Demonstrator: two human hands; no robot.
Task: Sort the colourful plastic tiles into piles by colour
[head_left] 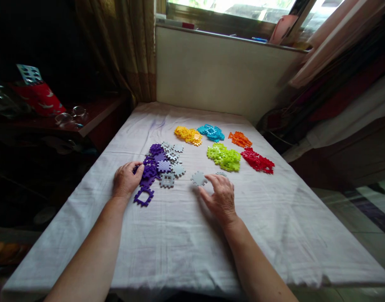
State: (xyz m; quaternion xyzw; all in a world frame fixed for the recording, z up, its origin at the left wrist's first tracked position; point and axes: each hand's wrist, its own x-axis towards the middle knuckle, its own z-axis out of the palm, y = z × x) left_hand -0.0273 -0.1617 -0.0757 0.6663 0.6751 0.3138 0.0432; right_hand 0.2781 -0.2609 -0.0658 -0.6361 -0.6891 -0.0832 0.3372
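Note:
My left hand (128, 179) has its fingers closed at the left edge of a pile of purple pieces (150, 170), on a purple piece. Grey pieces (179, 169) lie mixed along the right side of that pile. Nearer to me is a square purple frame piece (143, 196). My right hand (220, 195) is open, thumb and fingers apart, beside a light grey notched piece (198, 178). Another grey piece (222, 174) shows partly behind its fingers.
Separate piles of yellow (188, 135), blue (212, 132), orange (240, 139), lime green (223, 157) and red pieces (257, 160) lie farther back on the white-covered table (167, 247). Glasses (71, 117) and a red container (43, 98) stand on a side table at left.

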